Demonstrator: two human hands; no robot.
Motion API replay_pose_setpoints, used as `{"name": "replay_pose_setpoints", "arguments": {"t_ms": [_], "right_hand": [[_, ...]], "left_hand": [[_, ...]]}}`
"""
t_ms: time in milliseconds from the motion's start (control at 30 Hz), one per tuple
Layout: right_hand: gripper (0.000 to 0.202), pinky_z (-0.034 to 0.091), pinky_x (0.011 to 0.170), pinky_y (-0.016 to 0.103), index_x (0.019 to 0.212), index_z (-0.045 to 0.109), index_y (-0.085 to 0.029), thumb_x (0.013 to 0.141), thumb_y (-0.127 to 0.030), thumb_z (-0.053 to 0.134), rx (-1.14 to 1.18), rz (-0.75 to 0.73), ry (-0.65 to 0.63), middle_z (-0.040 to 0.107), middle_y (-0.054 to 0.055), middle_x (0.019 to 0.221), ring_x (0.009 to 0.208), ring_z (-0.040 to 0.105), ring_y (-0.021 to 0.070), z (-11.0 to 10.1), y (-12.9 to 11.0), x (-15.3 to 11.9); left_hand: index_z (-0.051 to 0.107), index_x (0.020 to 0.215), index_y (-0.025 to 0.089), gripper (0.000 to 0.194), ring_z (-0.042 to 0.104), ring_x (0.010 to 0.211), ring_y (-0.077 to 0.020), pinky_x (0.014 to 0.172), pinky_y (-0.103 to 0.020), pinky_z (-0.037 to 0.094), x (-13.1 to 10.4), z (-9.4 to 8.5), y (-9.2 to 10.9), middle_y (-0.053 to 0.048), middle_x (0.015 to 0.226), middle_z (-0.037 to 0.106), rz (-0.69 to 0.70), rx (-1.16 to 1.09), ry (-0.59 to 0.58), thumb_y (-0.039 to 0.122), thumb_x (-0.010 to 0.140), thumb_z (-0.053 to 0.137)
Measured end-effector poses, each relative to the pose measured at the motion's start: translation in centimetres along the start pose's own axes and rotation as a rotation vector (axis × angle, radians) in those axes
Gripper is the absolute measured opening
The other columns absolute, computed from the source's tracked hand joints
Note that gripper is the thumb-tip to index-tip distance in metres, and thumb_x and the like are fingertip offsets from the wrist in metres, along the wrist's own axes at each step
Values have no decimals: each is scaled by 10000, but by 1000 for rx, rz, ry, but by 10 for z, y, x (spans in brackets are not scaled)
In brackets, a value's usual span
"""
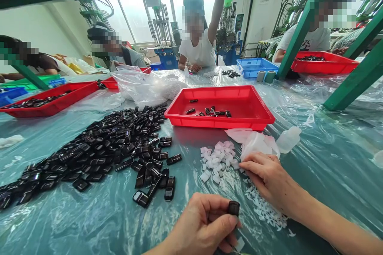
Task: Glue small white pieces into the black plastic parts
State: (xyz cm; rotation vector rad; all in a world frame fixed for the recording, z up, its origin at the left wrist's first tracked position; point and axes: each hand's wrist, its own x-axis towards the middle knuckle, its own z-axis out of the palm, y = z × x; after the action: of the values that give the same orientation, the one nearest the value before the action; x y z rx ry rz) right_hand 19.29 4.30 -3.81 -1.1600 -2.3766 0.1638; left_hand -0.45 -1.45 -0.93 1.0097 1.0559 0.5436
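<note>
My left hand grips a small glossy black plastic piece between thumb and fingers, one end of it sticking up. My right hand is at the right edge of a heap of small white translucent tabs. Its fingertips are pinched together there, and whatever lies between them is too small to make out. Tiny white scraps are scattered under and beside the right wrist. To the left of both hands spreads a large pile of similar black plastic pieces.
A red tray with several black pieces stands ahead. Beside the right hand lie a crumpled white bag and a translucent bottle. Green posts rise at the right. Other people sit across the plastic-covered table.
</note>
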Motion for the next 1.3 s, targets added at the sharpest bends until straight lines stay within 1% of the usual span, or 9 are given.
{"name": "replay_pose_setpoints", "arguments": {"t_ms": [100,267,400,500,633,800,967,1133,1300], "right_hand": [[253,371,722,364,932,591,-196,859,-58,392,-2,5,-13,577,32,841,826,556,197,0,0,0],[211,344,730,392,860,585,-179,875,-91,394,-24,29,-19,583,42,829,807,547,220,0,-2,0],[176,321,756,400,858,588,-205,870,-120,434,-25,28,-34,588,31,863,835,540,221,-1,-3,0],[127,314,755,390,848,575,-212,853,-130,477,-15,46,-49,582,23,853,835,531,214,-2,-3,0],[117,315,735,382,795,539,-200,853,-125,470,-2,66,-72,566,24,808,819,512,214,-4,-6,0],[99,320,737,379,778,518,-205,821,-116,521,24,62,-104,557,4,802,824,505,208,-8,-10,1],[114,319,735,395,758,505,-198,835,-116,489,9,52,-88,553,8,777,795,504,216,-6,-12,1],[153,296,789,428,761,511,-193,869,-143,416,-30,26,-25,556,22,781,804,516,220,-5,-13,0],[226,276,831,456,723,538,-187,873,-138,375,-54,-23,-26,573,43,777,791,527,216,-6,-15,-2]], "left_hand": [[633,762,89,347,532,517,-93,488,-170,433,0,0,1,-40,622,585,-4,-6,7,422,675,672],[661,824,99,406,584,556,-133,535,-208,475,0,-2,3,-43,615,619,3,-48,12,442,615,723],[664,855,101,429,597,572,-143,561,-224,488,0,-3,2,-45,620,629,3,-66,13,447,610,727],[661,835,102,411,579,552,-131,536,-210,475,1,-3,-1,-38,608,613,5,-59,11,446,617,721],[641,781,101,355,528,511,-97,488,-176,441,2,0,-3,-25,586,575,-1,-26,3,430,657,691],[611,753,95,310,487,503,-78,471,-154,411,1,0,-3,-16,579,534,3,22,-23,399,705,648],[618,795,93,308,498,519,-85,475,-160,414,1,-2,-5,-30,618,554,1,35,-18,390,715,638],[609,759,94,297,486,512,-80,475,-156,407,0,-1,-4,-21,595,541,3,38,-36,389,724,625],[592,736,104,275,480,505,-77,476,-156,402,0,-1,-2,-19,594,540,8,48,-44,379,732,613]]}}
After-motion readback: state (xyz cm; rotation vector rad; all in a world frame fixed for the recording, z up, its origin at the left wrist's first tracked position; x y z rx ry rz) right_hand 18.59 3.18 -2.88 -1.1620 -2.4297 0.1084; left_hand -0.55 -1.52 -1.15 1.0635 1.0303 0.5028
